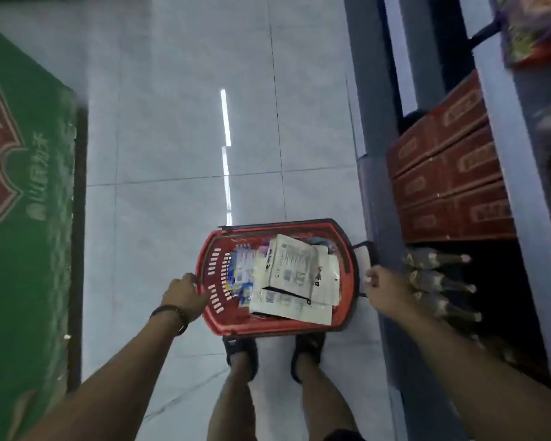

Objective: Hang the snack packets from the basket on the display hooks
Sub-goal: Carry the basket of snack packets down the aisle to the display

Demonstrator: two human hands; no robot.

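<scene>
The basket sits on the floor before the feet, packets inside, shelving right.

Little is reading clearly here. The green mat, lying well left of the left hand, is carrying white Chinese characters along its edge and larger white strokes inside a red panel, all too smeared to make out. The pale snack packets in the red basket, sitting between the two hands, are showing dense black print and square QR-type codes, none legible. The red cartons stacked beyond the right hand are bearing framed gold labels, blurred past reading. No number or brand is coming through anywhere
</scene>
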